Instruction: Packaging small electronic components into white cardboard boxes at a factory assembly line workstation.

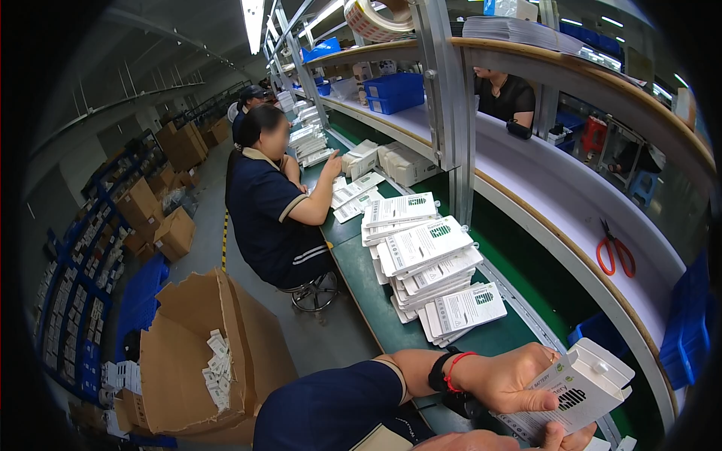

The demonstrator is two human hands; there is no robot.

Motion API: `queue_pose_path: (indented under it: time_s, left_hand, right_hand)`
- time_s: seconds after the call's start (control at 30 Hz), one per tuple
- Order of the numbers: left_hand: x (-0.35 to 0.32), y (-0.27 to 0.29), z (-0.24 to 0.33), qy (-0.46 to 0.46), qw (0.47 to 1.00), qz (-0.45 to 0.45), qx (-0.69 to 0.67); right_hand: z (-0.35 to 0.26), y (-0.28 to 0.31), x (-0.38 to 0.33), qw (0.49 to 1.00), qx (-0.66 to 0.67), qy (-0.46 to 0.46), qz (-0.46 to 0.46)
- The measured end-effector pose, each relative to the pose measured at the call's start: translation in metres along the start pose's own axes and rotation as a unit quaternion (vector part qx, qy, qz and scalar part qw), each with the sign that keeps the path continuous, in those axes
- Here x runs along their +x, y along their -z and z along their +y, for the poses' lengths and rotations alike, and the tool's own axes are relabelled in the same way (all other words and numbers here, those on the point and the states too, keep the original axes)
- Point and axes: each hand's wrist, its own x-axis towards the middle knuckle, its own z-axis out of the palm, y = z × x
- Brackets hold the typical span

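A flat white cardboard battery box (583,391) with green and black print is tilted up at the lower right, held between my two hands. My left hand (513,382), with a black band and a red string at the wrist, grips its side with the thumb across the front. Low at the picture's edge, my right hand (565,438) pinches the box's lower end, and part of this hand is cut off. The box's upper end shows a raised flap. Close by on the green bench (361,289) lie uneven stacks of similar white boxes (429,244).
A co-worker (274,195) sits farther along the bench, handling white boxes. Red-handled scissors (615,252) lie on the shelf at right, near a blue bin (688,323). A large open carton (180,316) with small white packets stands at left.
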Motion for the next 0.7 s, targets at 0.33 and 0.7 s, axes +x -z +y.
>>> queue_pose_path:
  time_s: [0.33, 0.7]
  left_hand:
    - [-0.001, 0.0, -0.002, -0.016, 1.0, -0.005, 0.016]
    - [-0.003, 0.003, 0.013, 0.062, 0.997, -0.038, -0.029]
  right_hand:
    - [-0.006, 0.002, 0.005, 1.0, -0.015, -0.002, -0.006]
    - [0.03, 0.021, -0.005, 0.905, -0.229, 0.329, -0.142]
